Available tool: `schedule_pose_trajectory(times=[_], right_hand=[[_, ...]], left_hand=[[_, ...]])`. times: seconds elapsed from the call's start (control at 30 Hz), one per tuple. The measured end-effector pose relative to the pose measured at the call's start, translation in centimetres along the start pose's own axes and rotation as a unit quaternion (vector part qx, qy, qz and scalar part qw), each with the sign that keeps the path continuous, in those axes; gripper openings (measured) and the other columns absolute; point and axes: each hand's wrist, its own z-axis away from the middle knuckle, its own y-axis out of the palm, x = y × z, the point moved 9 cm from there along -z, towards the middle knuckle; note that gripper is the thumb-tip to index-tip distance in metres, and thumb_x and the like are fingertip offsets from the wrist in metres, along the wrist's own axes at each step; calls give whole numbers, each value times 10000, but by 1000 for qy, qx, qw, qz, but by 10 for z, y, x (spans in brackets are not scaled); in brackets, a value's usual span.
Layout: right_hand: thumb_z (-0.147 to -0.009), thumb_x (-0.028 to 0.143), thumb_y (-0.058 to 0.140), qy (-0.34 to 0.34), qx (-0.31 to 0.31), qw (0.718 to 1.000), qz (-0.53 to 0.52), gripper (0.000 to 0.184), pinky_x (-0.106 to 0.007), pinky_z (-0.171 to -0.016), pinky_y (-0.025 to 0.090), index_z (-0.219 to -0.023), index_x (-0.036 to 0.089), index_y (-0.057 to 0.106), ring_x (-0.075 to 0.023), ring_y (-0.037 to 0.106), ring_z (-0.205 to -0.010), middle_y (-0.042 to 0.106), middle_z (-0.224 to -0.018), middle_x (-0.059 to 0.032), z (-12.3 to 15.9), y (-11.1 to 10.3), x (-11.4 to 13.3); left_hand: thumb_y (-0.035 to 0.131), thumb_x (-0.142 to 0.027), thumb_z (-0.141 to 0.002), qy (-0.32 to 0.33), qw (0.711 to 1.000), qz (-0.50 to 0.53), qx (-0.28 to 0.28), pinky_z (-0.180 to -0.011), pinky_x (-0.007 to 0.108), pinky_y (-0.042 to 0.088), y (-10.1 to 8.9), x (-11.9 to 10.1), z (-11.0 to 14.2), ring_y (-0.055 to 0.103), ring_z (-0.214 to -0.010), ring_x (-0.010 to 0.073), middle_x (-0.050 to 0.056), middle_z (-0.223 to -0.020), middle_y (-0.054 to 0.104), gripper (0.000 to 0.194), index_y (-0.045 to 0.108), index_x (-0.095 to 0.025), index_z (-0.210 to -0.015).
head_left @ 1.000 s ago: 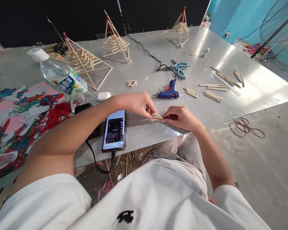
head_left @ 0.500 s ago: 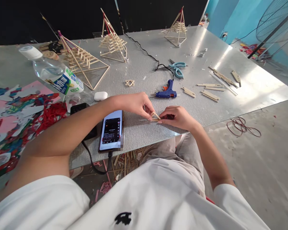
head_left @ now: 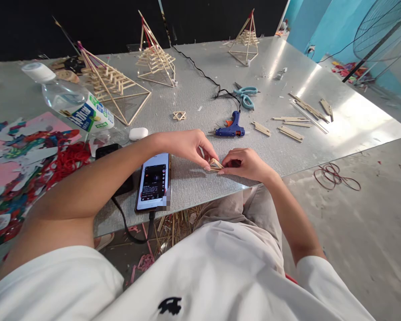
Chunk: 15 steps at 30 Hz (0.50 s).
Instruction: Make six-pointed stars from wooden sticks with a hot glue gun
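Near the front edge of the silver table (head_left: 200, 187), my left hand (head_left: 187, 146) and my right hand (head_left: 245, 163) both pinch a small triangle of thin wooden sticks (head_left: 215, 165) between their fingertips. The piece rests on or just above the tabletop between the two hands. A phone (head_left: 153, 180) with a lit screen lies just left of my left hand, and a cable runs from its near end.
A blue glue gun (head_left: 231, 128) lies behind my hands, teal scissors (head_left: 245, 95) beyond it. Stick bundles (head_left: 290, 132) lie to the right. Three stick pyramids (head_left: 112, 87) (head_left: 154, 55) (head_left: 246, 41) stand at the back. A water bottle (head_left: 71, 103), white earbud case (head_left: 138, 133) and red rubber bands (head_left: 68, 161) lie left.
Both hands keep pinching the small stick triangle in the same place; the fingers shift slightly. The view has drifted a little.
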Motion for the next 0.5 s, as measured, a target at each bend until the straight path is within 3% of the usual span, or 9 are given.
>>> schedule_pose_trajectory(times=[0.23,0.5], right_hand=[[-1013,585,863,2,4,1000,7,338,-322,-781,469,-976,250,874,-188,677,-808,811,-900,-46,0,0,0],[-1025,573,857,-4,-4,1000,13,332,-325,-780,473,-970,246,871,-191,691,-820,819,-905,-45,2,-1,1]], left_hand=[[846,-433,-921,14,1000,-8,8,-759,245,547,3,-4,-1,753,-838,205,99,-931,855,269,936,-184,-970],[847,-421,-914,17,1000,-7,-4,-752,265,527,2,-4,-2,747,-810,202,97,-898,853,239,937,-204,-956]])
